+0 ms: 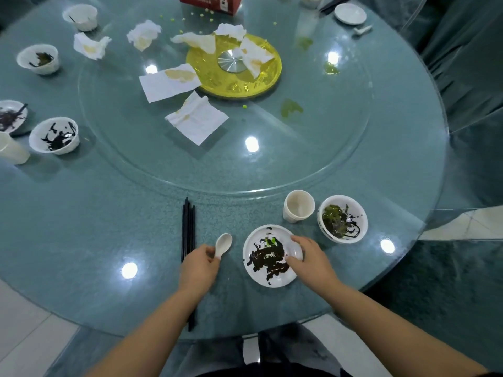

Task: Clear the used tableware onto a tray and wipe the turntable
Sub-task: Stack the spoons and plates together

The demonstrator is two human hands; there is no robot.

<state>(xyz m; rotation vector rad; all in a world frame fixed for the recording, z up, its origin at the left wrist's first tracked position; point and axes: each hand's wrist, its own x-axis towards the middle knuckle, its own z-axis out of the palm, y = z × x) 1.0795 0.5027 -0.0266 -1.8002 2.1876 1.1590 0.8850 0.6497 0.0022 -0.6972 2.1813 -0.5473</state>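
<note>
My left hand (200,269) grips the handle of a white spoon (224,242) just above the glass table near its front edge. My right hand (309,258) pinches the right rim of a white plate (261,278) smeared with dark sauce. Black chopsticks (188,235) lie left of the spoon, partly under my left arm. A white cup (298,206) and a dirty white bowl (342,219) stand behind the plate. The glass turntable (313,148) carries several stained napkins (196,118), green spills and a yellow hub (234,85).
At the left edge stand several dirty bowls (54,135), a plate (11,115) and a cup (12,149). A red box (211,2), a small white dish (350,13) and a spoon (363,29) sit at the far side. Covered chairs stand at the right.
</note>
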